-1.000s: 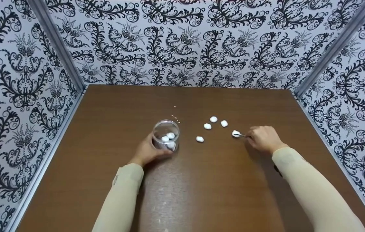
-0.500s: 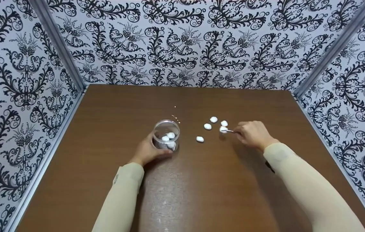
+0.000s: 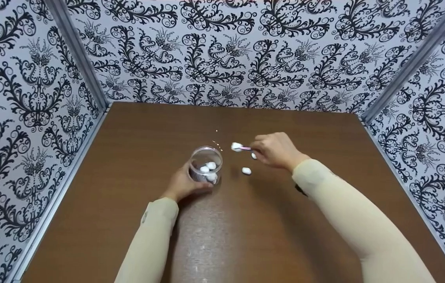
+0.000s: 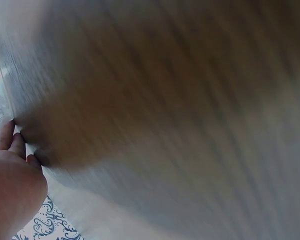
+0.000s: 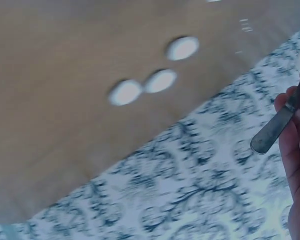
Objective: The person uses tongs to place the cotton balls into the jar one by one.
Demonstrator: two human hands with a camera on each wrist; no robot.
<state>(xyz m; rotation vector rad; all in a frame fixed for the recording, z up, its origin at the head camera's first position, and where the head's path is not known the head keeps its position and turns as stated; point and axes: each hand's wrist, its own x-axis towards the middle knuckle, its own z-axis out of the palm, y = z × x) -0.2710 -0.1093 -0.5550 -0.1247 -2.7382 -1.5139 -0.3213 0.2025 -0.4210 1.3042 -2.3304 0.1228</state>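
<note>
My left hand (image 3: pixel 185 184) grips the side of a clear round cup (image 3: pixel 206 150) standing on the table, with a few white cotton-like balls (image 3: pixel 211 165) inside. In the left wrist view, that hand (image 4: pixel 15 187) shows at the left edge. To the right of the cup, my right hand (image 3: pixel 276 150) pinches a slim metal tool (image 3: pixel 246 148). A white ball (image 3: pixel 237 147) is at its tip, held above the table. The right wrist view shows the tool's flat rounded end (image 5: pixel 272 132) sticking out of the fingers; its working tip is hidden there.
A loose white ball (image 3: pixel 246 171) lies right of the cup; another (image 3: pixel 254 156) is partly covered by my right hand. Several balls (image 5: pixel 182 48) show in the right wrist view. Tiny pale crumbs (image 3: pixel 217 144) lie behind the cup. Patterned walls (image 3: pixel 222 55) enclose the brown table (image 3: pixel 285 243).
My right hand has moved left with the tool and the white ball at its tip, rising off the table toward the cup. The left hand and cup stay in place.
</note>
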